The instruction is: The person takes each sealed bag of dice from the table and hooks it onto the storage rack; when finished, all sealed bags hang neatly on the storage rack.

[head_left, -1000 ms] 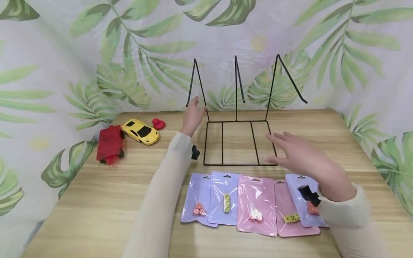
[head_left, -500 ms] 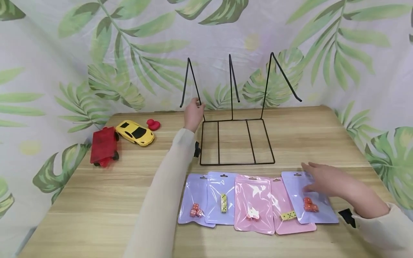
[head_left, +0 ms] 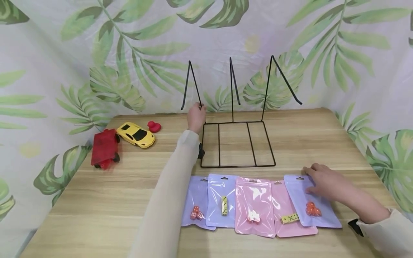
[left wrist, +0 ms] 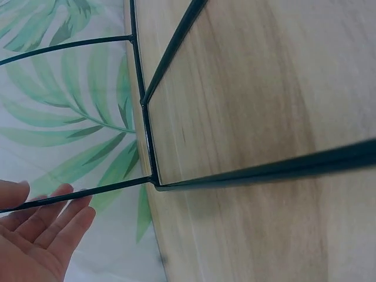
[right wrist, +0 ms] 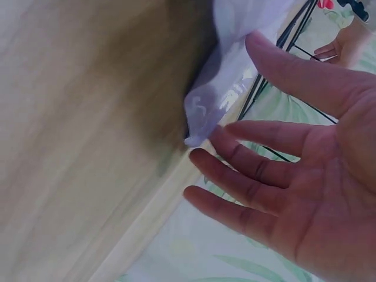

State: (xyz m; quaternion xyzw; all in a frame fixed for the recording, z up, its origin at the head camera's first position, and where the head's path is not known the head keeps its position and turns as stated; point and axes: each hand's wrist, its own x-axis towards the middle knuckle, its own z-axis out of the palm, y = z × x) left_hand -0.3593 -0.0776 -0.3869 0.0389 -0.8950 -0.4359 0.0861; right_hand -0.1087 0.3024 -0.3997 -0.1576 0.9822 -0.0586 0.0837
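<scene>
A black wire display rack (head_left: 237,166) with three tall bent prongs stands at the back of the table. My left hand (head_left: 196,117) holds its left upright; in the left wrist view the thumb and fingers lie around the thin wire (left wrist: 111,186). My right hand (head_left: 329,182) is over the rightmost purple zip bag (head_left: 301,190), which shows red dice (head_left: 313,209). In the right wrist view the thumb touches the bag's face (right wrist: 232,64) and the loosely bent fingers are at its corner. This bag overlaps a pink bag (head_left: 280,199) with yellow dice.
Left of these lie another pink bag (head_left: 253,195), a purple bag (head_left: 214,190) with yellow dice and a purple bag (head_left: 196,193) with red dice. A red toy vehicle (head_left: 104,147), yellow toy car (head_left: 137,135) and red duck (head_left: 154,127) sit at the back left.
My right hand has moved from beside the rack down and right to the rightmost purple bag. My left hand, open beside the rack's left upright earlier, has closed around it.
</scene>
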